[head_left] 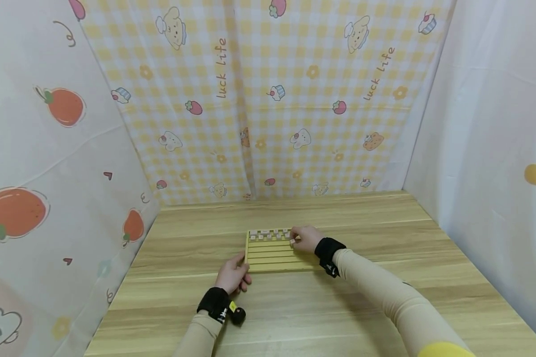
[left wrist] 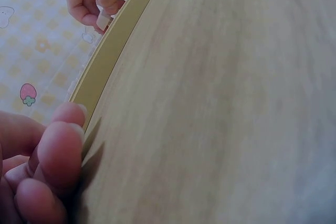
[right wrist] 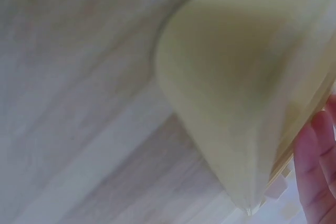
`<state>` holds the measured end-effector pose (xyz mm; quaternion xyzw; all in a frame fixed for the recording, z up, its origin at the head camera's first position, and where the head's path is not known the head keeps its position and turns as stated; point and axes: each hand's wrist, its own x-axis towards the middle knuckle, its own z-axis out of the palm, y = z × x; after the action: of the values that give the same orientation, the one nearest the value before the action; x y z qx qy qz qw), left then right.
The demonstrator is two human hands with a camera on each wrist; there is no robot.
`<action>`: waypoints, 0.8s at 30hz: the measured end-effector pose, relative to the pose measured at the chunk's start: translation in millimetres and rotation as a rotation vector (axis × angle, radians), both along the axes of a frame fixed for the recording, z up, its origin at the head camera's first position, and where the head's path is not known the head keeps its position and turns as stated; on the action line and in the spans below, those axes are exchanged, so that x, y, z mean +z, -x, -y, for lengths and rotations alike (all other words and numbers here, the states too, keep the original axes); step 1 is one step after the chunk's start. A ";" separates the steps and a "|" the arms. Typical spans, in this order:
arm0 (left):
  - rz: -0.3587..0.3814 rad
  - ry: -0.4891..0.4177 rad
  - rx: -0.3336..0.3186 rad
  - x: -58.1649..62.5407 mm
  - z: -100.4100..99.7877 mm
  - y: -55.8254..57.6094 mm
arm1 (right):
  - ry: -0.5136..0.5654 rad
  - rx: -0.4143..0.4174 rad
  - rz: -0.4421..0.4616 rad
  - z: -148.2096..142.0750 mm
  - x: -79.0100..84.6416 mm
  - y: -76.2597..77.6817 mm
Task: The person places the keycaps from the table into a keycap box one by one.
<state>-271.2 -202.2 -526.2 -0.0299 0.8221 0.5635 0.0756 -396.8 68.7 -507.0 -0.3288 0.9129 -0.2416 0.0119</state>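
A shallow yellow tray [head_left: 274,255] with ridged rows lies on the table in the head view. Pale keycaps [head_left: 269,237] line its two far rows. My left hand [head_left: 233,275] grips the tray's near left corner, thumb on the rim; the left wrist view shows its curled fingertips [left wrist: 62,148] against the tray's side wall [left wrist: 107,56]. Over the tray's right part, my right hand [head_left: 307,239] pinches a pale keycap [left wrist: 103,22] between thumb and fingers. The right wrist view has the tray's blurred corner [right wrist: 210,66] and my right fingers [right wrist: 312,169], with the held keycap hidden.
The wood-grain table [head_left: 277,317] extends on all sides of the tray. Behind it hangs a yellow checked curtain [head_left: 277,148]; white cloths [head_left: 482,124] close off both sides. A black wrist strap with a small camera [head_left: 237,316] sits on my left wrist.
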 end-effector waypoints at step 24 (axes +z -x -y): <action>-0.006 -0.009 -0.001 -3.5 0.4 0.8 | 0.034 -0.242 -0.012 1.8 -4.2 6.5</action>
<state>-272.1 -202.6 -529.6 -0.0275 0.8198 0.5672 0.0736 -403.3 66.9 -511.3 -0.2178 0.9417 -0.2547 -0.0284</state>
